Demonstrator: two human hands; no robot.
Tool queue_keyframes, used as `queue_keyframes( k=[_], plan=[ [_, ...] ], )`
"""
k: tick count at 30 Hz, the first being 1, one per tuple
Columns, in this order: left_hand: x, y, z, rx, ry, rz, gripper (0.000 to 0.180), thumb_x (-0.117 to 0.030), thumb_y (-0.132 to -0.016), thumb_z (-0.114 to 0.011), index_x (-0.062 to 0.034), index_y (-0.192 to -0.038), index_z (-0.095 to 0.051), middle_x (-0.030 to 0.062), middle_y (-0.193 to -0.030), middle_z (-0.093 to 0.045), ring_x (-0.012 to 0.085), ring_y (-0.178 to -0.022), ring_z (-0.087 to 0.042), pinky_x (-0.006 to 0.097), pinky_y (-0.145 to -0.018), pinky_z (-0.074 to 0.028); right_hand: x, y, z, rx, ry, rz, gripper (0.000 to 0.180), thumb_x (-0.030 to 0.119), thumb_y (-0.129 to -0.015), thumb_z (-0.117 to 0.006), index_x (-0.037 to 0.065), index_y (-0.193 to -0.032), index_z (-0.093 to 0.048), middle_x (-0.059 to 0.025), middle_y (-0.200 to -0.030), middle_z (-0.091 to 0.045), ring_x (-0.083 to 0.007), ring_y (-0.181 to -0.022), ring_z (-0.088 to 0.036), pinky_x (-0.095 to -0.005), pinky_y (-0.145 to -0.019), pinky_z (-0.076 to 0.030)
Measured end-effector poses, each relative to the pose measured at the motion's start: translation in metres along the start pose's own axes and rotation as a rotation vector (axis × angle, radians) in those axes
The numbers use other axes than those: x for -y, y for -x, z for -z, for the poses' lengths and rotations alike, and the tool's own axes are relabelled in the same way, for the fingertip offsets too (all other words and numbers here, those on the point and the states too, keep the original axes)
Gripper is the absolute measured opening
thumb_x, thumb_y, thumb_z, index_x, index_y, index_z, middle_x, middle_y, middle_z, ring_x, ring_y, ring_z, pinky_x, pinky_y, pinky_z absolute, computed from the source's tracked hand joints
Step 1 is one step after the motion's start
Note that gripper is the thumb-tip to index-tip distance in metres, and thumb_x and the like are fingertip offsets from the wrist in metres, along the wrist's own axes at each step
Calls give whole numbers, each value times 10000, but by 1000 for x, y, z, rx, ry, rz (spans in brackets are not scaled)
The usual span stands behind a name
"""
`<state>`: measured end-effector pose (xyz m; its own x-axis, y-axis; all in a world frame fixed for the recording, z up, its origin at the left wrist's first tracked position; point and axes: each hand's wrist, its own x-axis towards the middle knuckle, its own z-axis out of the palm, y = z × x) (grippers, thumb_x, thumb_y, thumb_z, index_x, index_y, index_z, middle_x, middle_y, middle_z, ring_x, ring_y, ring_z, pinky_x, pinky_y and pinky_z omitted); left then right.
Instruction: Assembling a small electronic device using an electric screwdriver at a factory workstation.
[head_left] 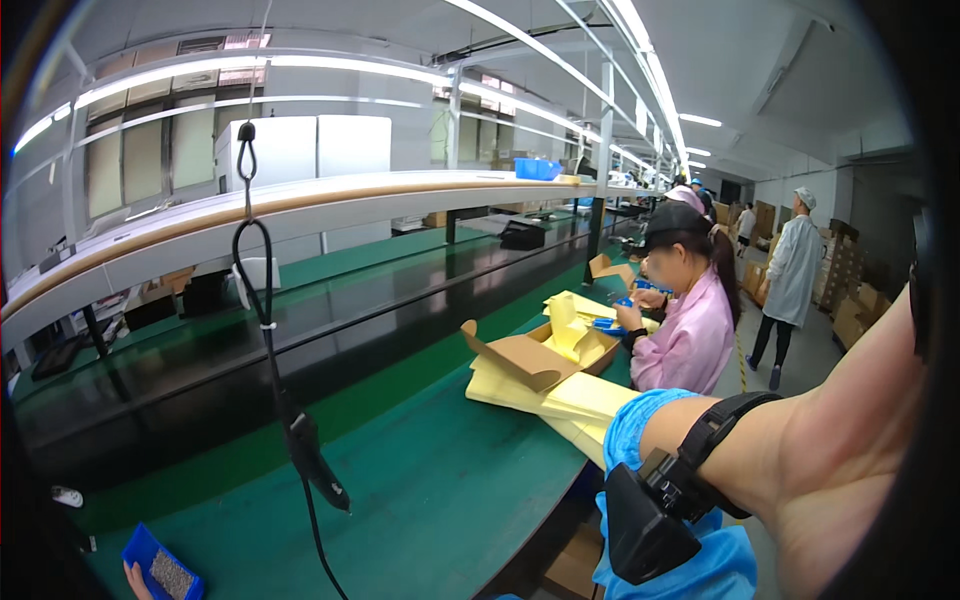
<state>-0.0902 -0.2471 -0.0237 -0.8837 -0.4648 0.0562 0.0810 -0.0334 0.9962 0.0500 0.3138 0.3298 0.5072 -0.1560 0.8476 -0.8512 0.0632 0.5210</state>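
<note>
At the lower left, the fingers of my left hand (pixel 137 581) are closed on the edge of a small blue bin (pixel 140 543). Many tiny grey parts (pixel 172 577) lie inside the bin, which is tilted. My right hand (pixel 825 480) is raised very close at the right. Its palm base and part of the thumb show, but the fingers are out of view. A black strap (pixel 715 430) with a black camera-like device (pixel 645 525) circles the wrist, below it a blue sleeve (pixel 625 425). A black electric screwdriver (pixel 312 455) hangs from a looped cord over the green bench.
An open cardboard box (pixel 590 352) with yellow sheets rests on a yellow stack (pixel 530 395). Beyond it a person in pink (pixel 690 340) handles blue pieces. A dark conveyor belt (pixel 400 275) runs behind the bench mat (pixel 430 480). Another person (pixel 792 265) stands in the aisle.
</note>
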Motion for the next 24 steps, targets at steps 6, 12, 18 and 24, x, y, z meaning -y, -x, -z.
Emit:
queue_keyframes(
  k=[6, 12, 18, 24],
  plan=[
    [-2, -10, -6, 26, -22, -1, 401, -272, -829, -516, -17, -1132, -455, 81, -1082, -492, 193, -976, -472, 318, -843, -378, 10, 12, 11, -97, -31, 29, 631, 522, -777, -462, 116, -1250, -365, -219, -1253, -374, -351, -1182, -332, -463, -1004, -176],
    [-7, 6, -7, 8, -57, -2, 398, -269, -831, -513, -10, -1128, -455, 89, -1071, -497, 190, -980, -466, 313, -862, -364, 31, 32, -10, -269, -9, 30, 634, 526, -783, -448, 118, -1261, -359, -218, -1257, -373, -351, -1185, -329, -465, -1010, -165],
    [-1, -17, -13, 76, -58, 29, 443, -266, -835, -505, 1, -1176, -415, 106, -1117, -474, 216, -1000, -463, 325, -863, -371, 54, 62, 6, -431, 216, -20, 553, 484, -825, -358, 128, -1246, -395, -197, -1272, -371, -339, -1197, -320, -476, -1034, -105],
    [-7, -14, 14, 102, -120, 0, 439, -268, -841, -486, -5, -1182, -403, 121, -1117, -476, 229, -986, -479, 342, -845, -390, -5, 261, -31, -69, 363, -1385, 204, 128, -751, -594, 24, -925, -568, -82, -917, -559, -191, -872, -532, -277, -782, -414]
  ],
)
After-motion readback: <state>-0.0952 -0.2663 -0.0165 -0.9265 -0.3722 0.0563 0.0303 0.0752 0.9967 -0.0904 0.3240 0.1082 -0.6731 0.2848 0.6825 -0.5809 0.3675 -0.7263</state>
